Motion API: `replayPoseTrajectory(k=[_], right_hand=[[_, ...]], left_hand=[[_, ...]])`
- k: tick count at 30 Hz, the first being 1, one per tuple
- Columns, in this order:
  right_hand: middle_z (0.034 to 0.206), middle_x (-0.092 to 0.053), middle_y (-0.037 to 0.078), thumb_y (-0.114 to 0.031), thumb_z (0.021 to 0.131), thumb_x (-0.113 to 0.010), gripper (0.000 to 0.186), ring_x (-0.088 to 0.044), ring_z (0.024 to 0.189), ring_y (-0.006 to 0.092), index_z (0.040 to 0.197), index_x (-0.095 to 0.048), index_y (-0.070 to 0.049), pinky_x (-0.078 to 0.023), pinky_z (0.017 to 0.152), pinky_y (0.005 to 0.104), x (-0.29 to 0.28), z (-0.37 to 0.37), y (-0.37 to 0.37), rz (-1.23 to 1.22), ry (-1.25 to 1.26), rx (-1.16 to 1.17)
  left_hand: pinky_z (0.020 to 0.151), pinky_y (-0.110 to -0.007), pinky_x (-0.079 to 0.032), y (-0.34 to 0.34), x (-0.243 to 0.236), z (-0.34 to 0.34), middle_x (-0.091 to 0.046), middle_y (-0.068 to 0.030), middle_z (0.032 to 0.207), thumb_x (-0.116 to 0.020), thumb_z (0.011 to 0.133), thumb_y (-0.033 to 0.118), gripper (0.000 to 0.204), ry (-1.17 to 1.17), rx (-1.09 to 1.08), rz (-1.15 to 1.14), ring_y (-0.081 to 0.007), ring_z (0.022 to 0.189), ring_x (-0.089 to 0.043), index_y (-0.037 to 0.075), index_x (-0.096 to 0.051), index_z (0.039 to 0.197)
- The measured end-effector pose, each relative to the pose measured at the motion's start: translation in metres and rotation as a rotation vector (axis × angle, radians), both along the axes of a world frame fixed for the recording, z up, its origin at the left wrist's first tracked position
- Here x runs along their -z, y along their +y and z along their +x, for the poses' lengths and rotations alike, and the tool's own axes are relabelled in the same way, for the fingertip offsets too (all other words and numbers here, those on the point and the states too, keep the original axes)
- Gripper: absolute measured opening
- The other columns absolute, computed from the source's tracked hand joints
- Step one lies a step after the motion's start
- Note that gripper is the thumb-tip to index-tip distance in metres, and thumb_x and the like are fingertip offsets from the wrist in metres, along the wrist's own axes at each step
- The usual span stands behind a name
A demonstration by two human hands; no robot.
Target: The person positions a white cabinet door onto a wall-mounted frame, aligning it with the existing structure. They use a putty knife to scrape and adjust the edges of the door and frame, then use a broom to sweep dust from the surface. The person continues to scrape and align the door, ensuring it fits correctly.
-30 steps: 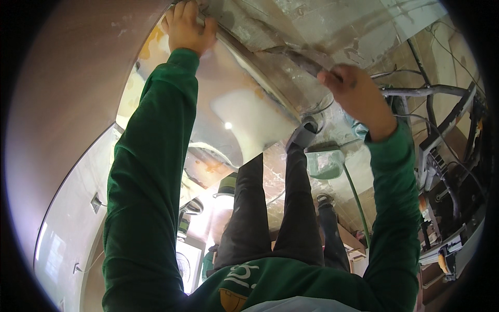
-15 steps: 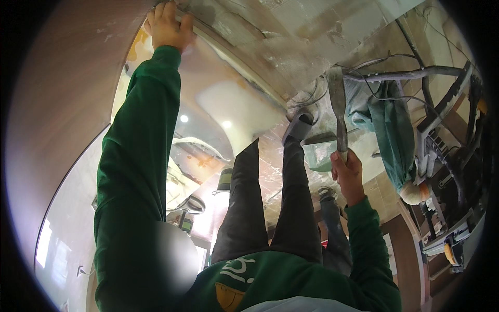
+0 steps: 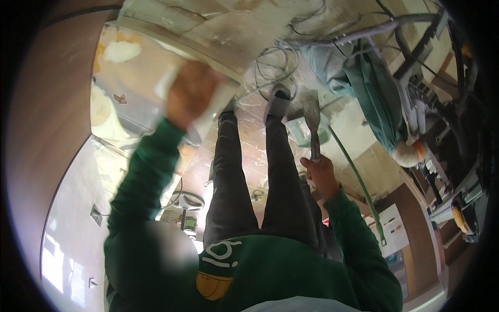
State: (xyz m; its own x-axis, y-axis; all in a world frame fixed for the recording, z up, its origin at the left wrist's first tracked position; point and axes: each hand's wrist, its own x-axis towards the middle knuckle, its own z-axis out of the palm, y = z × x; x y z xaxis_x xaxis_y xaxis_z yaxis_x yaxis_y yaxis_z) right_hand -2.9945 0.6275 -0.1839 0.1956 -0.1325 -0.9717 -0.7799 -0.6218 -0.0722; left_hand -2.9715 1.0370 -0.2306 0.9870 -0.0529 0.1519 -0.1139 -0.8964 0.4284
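Note:
My left hand (image 3: 192,91), smeared by motion, is over the stained pale board (image 3: 122,73) at upper left, near its long edge strip; I cannot make out its fingers. My right hand (image 3: 323,174) grips a long, flat metal scraper-like tool (image 3: 314,122) by its end, the blade pointing up the picture. Just left of the tool is my grey slipper (image 3: 278,104). A translucent green dustpan (image 3: 301,135) lies on the dusty floor, partly behind the tool.
Coiled cables (image 3: 270,67) lie above my feet. On the right are a teal cloth bag (image 3: 374,104), metal framework with dark tubes (image 3: 423,62) and a green hose (image 3: 351,171). A pinkish-brown panel (image 3: 52,104) curves along the left. Another person's dark leg is partly visible behind mine.
My left hand has left the board's top edge and moved down and right. My right hand, earlier reaching up beside the board, has dropped toward me and shifted slightly left with the tool.

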Motion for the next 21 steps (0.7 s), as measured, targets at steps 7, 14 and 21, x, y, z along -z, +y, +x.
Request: replayPoseTrajectory(k=[7,14,21], right_hand=[[0.061,-0.055,0.002,-0.028,0.085,-0.072,0.028,-0.051,0.056,0.0099,0.077,-0.059,-0.004,-0.041,0.053,0.0284,-0.009,0.005,-0.005,0.031,-0.069,-0.034],[0.068,-0.063,0.005,-0.029,0.09,-0.069,0.028,-0.06,0.059,0.0136,0.084,-0.064,-0.003,-0.046,0.056,0.028,-0.013,-0.036,-0.038,0.158,0.191,0.172],[0.071,-0.064,0.005,-0.028,0.09,-0.069,0.024,-0.061,0.061,0.0138,0.086,-0.062,-0.005,-0.048,0.053,0.0277,-0.009,-0.056,-0.036,0.17,0.232,0.315]], left_hand=[[0.114,-0.053,-0.026,-0.151,-0.07,-0.164,-0.027,-0.0238,0.153,-0.07,0.082,0.023,0.077,1.058,0.228,-0.512,-0.0447,0.142,-0.024,0.01,-0.035,0.149],[0.118,-0.044,-0.024,-0.145,-0.024,-0.329,-0.025,-0.0222,0.157,-0.055,0.099,0.038,0.071,1.234,-0.631,-0.873,-0.038,0.146,-0.023,0.001,-0.026,0.151],[0.113,-0.038,-0.033,-0.149,0.0,-0.369,-0.048,-0.0159,0.144,-0.048,0.101,0.047,0.066,1.465,-0.822,-1.502,-0.0251,0.136,-0.042,0.0,-0.037,0.147]])
